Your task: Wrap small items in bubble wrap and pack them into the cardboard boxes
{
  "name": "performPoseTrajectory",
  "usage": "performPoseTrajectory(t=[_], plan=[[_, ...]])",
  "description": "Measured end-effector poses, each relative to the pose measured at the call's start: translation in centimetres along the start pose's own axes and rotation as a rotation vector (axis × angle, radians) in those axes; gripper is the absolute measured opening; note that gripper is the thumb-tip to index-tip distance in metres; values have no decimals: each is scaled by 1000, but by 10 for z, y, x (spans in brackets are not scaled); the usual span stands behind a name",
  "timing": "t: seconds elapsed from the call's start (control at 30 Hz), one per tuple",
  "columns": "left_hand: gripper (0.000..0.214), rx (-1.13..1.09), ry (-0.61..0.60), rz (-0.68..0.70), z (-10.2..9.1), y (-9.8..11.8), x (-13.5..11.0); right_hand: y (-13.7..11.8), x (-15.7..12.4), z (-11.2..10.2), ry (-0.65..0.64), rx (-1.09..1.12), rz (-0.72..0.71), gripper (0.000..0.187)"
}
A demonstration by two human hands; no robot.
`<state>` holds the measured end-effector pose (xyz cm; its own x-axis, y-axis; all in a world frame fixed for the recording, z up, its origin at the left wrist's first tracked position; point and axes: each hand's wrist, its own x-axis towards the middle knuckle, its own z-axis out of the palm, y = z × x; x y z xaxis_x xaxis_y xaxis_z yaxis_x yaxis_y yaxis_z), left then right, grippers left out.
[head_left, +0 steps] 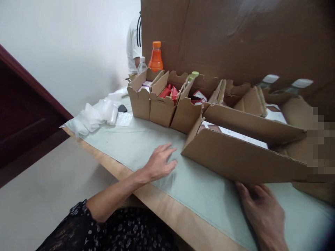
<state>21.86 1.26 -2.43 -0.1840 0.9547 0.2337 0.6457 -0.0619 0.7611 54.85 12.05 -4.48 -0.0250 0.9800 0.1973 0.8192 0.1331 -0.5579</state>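
Note:
My left hand [161, 161] is held over the pale green cloth, its fingers apart and nothing in them. It is just left of the near corner of a long open cardboard box [243, 153]. Inside that box lies a flat white carton [232, 133] with brown patches. At the box's lower front edge is my right hand [263, 211], its fingers bent against the cardboard and their tips hidden by it. Behind stands a row of narrower cardboard bins, one with red packets [169, 92] and another with a red and white packet [199, 97].
White plastic bags [95, 115] and a small black object [122, 108] lie on the table's left. An orange bottle [156, 57] and several clear bottles stand behind the bins. A tall cardboard panel [235, 38] rises at the back, with a person in a white shirt [133, 42] beside it.

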Motion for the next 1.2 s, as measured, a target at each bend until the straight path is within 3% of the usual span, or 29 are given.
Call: performPoseTrajectory(t=[0.13,0.23,0.3,0.4,0.6,0.77,0.9,1.03,1.1,1.13,1.2], plan=[[34,225,309,-113,-72,-43,-48,12,2,5,0,-5,17,38],[36,316,415,-251,-125,-76,-66,20,-5,11,17,-42,19,39],[38,382,453,-331,-148,-95,-65,21,-16,11,15,-76,20,48],[45,460,464,-421,-162,-114,-49,14,-38,9,-5,-116,-9,60],[57,502,447,-512,-165,-128,-9,0,-56,6,33,-116,-42,59],[39,450,472,-459,-162,-116,-5,6,-48,12,55,-94,-83,57],[36,337,495,-270,-134,-78,-35,0,-55,9,143,-42,-103,53],[33,59,499,-86,-95,-23,-90,-42,-96,2,269,172,-147,42],[30,-329,473,-44,-83,6,-118,-73,-123,7,128,420,-129,45],[28,-541,441,-56,-80,19,-130,-89,-136,12,14,575,-98,53],[25,-884,344,-135,-78,42,-149,-117,-157,25,-94,735,-51,69]])
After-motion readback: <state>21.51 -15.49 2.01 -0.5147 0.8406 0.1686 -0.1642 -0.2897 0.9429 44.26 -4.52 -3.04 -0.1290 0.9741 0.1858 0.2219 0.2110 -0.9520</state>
